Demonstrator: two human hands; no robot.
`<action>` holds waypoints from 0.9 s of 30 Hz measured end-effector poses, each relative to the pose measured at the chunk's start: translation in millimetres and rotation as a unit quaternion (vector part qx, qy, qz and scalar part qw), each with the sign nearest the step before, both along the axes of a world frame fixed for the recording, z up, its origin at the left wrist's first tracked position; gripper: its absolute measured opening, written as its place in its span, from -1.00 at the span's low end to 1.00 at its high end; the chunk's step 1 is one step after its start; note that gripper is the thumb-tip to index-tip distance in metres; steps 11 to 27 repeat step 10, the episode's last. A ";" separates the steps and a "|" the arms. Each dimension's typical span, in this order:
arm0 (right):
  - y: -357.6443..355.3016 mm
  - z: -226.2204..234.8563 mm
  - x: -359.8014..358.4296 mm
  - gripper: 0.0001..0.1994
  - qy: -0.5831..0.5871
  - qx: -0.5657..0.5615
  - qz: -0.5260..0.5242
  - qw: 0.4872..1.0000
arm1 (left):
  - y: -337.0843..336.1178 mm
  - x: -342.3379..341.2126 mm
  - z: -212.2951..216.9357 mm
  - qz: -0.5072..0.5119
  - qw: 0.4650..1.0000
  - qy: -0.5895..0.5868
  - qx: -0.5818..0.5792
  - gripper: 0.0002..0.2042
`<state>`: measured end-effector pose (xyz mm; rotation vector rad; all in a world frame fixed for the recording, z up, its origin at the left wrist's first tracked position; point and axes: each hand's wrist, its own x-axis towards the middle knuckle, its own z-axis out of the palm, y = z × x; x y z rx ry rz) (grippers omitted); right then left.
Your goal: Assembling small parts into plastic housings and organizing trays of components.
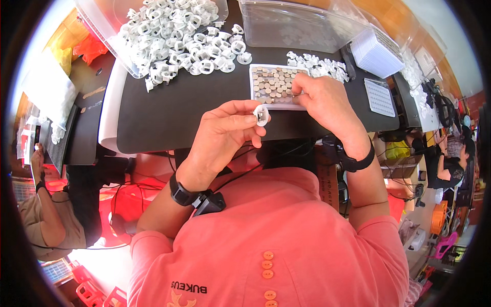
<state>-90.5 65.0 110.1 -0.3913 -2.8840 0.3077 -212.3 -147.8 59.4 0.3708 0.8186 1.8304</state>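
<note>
Between the thumb and fingers of my left hand [219, 134] is a round white plastic part [261, 115], tilted so that a dark slot in it shows. My right hand [327, 102] reaches over the right side of a shallow white tray [279, 107] at the table's front. Small round tan and silvery discs [273, 82] lie in that tray. The right fingertips are pinched together low over the discs; whatever they hold is hidden. Beyond the left hand, a big heap of similar white plastic parts [174, 41] spills toward the tray.
Small white pieces [319, 66] lie behind the tray, before a clear plastic bin [302, 28]. At right are stacked white trays [376, 53] and a flat pale tray [379, 97]. Cables hang below the dark table [169, 115]. Another person [56, 215] sits at far left.
</note>
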 end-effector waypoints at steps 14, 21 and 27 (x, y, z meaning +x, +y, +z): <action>-65.5 -30.4 -7.0 -0.84 0.255 -0.101 0.033 0.961 | 0.8 0.3 -1.9 0.003 1.000 0.008 0.001 -0.69; -65.5 -30.4 -7.0 -0.84 0.255 -0.101 0.033 0.961 | 0.8 0.3 -1.9 0.003 1.000 0.008 0.001 -0.69; -65.5 -30.4 -7.0 -0.84 0.255 -0.101 0.033 0.961 | 0.8 0.3 -1.9 0.003 1.000 0.008 0.001 -0.69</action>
